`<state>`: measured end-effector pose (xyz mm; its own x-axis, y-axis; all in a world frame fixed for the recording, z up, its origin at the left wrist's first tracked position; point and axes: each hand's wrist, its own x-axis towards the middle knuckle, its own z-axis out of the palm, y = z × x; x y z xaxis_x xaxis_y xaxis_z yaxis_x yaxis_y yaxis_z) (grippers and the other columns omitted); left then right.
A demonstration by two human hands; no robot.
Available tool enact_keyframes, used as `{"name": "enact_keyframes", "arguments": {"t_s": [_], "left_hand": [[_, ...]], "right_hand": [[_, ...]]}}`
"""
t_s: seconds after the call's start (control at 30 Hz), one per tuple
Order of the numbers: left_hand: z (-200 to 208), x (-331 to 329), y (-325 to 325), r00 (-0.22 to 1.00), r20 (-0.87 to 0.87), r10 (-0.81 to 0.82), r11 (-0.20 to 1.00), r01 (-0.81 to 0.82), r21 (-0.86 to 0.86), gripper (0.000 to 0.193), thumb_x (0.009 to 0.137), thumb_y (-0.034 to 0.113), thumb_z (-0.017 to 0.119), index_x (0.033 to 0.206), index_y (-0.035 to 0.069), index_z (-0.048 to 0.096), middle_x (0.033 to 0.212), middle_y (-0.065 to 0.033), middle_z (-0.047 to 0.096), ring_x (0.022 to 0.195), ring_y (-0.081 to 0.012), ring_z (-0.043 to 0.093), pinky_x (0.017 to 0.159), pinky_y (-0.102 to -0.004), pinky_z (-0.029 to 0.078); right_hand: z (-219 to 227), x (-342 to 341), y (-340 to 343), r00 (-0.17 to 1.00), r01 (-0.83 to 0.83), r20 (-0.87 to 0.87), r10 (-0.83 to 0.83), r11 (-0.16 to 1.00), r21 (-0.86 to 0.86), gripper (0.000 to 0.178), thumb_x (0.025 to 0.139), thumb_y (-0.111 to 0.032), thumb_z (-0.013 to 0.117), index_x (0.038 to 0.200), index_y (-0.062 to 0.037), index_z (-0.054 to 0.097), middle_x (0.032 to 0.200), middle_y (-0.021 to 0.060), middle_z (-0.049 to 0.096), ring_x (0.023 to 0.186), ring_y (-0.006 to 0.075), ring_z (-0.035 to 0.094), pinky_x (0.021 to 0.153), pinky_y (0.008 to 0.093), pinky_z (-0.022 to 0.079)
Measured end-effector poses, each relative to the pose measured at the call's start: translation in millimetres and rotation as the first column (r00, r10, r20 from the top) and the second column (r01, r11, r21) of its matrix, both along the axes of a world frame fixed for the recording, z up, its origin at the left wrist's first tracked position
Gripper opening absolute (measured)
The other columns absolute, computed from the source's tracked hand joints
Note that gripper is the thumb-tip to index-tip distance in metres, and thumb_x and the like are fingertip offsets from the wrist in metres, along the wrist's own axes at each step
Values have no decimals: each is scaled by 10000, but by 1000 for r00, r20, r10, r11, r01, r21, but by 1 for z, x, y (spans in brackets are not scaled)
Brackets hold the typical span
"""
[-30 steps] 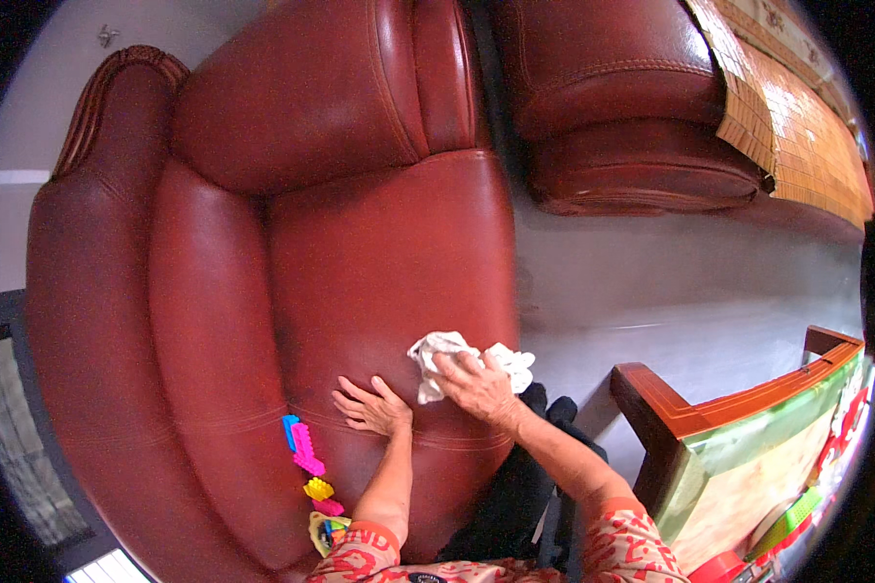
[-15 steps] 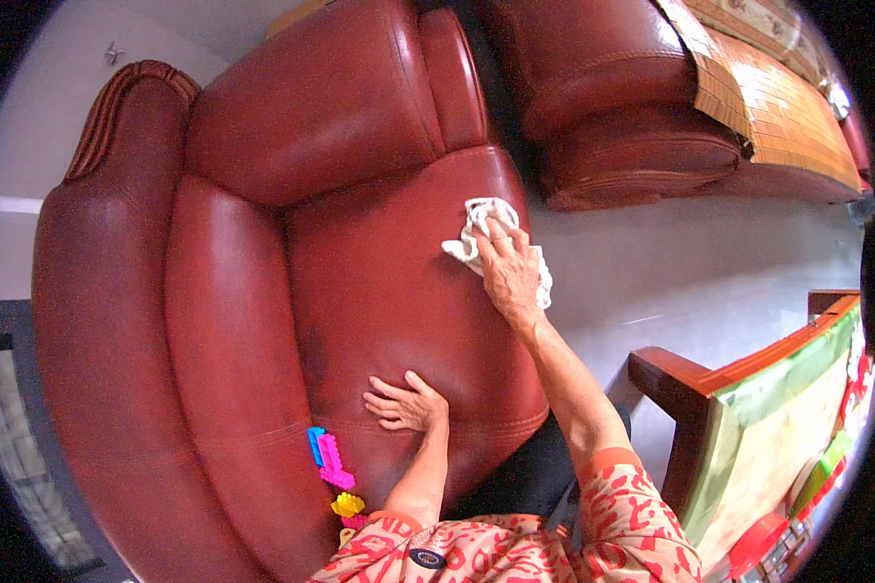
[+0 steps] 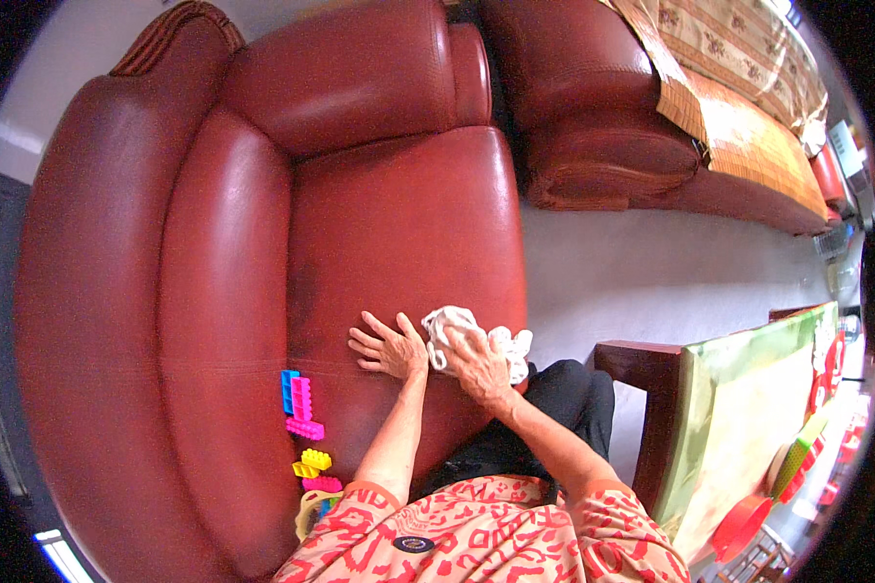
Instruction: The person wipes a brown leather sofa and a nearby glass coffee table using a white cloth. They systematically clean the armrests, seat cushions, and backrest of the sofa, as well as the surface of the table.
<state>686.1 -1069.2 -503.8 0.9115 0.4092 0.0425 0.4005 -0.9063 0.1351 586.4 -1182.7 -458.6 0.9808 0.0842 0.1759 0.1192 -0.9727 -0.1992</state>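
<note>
A red leather sofa (image 3: 399, 223) fills the middle and left of the view. My right hand (image 3: 478, 367) presses a crumpled white cloth (image 3: 449, 321) onto the seat near its front edge, fingers bent over the fabric. Part of the cloth bunches out to the right of the hand. Just left of it, my left hand (image 3: 391, 352) lies flat on the seat leather with its fingers spread, holding nothing. Blue toy blocks (image 3: 290, 392) and pink toy blocks (image 3: 302, 403) sit by the backrest, with yellow toy blocks (image 3: 313, 462) nearer me.
A table (image 3: 749, 408) with a dark wooden frame and a light green cover stands at the right, a red bowl (image 3: 742, 530) on it. Another red sofa (image 3: 593, 107) with a tan woven mat (image 3: 758, 141) is at the far right. Grey floor (image 3: 642, 262) lies between.
My right hand has drawn the cloth back toward me along the seat, ending beside my left hand. My left hand stays flat on the seat. The whole view has shifted.
</note>
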Motion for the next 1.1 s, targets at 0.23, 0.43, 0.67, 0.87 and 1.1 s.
{"name": "enact_keyframes", "arguments": {"t_s": [0.23, 0.43, 0.67, 0.87, 1.1], "left_hand": [[9, -19, 24, 965, -38, -258, 966, 258, -5, 731, 916, 562, 452, 1508, 206, 211, 1532, -236, 199, 1394, -425, 222, 1034, -638, 249], [12, -19, 22, 967, -4, -256, 967, 255, -20, 729, 919, 527, 471, 1509, 188, 209, 1539, -234, 175, 1398, -428, 197, 1034, -634, 218], [13, -20, 21, 963, 32, -269, 963, 270, -5, 745, 904, 471, 519, 1507, 160, 213, 1538, -239, 156, 1390, -442, 191, 1024, -629, 213], [11, -21, 18, 969, -33, -245, 970, 245, -10, 758, 888, 459, 537, 1505, 148, 225, 1546, -235, 135, 1400, -433, 170, 1030, -622, 196], [10, -21, 19, 969, 7, -248, 969, 248, -3, 737, 900, 448, 529, 1504, 158, 222, 1544, -228, 151, 1405, -426, 170, 1041, -626, 193]], "right_hand": [[-5, -15, 1, 999, -28, 14, 30, 996, -82, 479, 843, -240, 523, 1320, -276, 539, 1391, -29, 425, 1142, 230, 438, 847, 439, 446], [-5, 38, -18, 1000, 4, 30, -4, 1000, 14, 395, 820, -174, 551, 1205, -218, 630, 1366, -21, 491, 1104, 229, 484, 849, 438, 437], [-8, 142, -61, 995, 85, 63, -83, 996, -36, 400, 836, -152, 563, 1229, -208, 612, 1372, -23, 483, 1132, 259, 473, 873, 448, 450], [-1, 188, -68, 963, 266, 45, -264, 963, -45, 395, 874, -164, 513, 1265, -184, 564, 1405, -16, 443, 1193, 269, 433, 886, 481, 434], [-7, 121, -21, 1000, 22, 6, -22, 1000, -17, 444, 825, -162, 575, 1268, -188, 571, 1424, 14, 421, 1218, 262, 426, 912, 545, 415]]}}
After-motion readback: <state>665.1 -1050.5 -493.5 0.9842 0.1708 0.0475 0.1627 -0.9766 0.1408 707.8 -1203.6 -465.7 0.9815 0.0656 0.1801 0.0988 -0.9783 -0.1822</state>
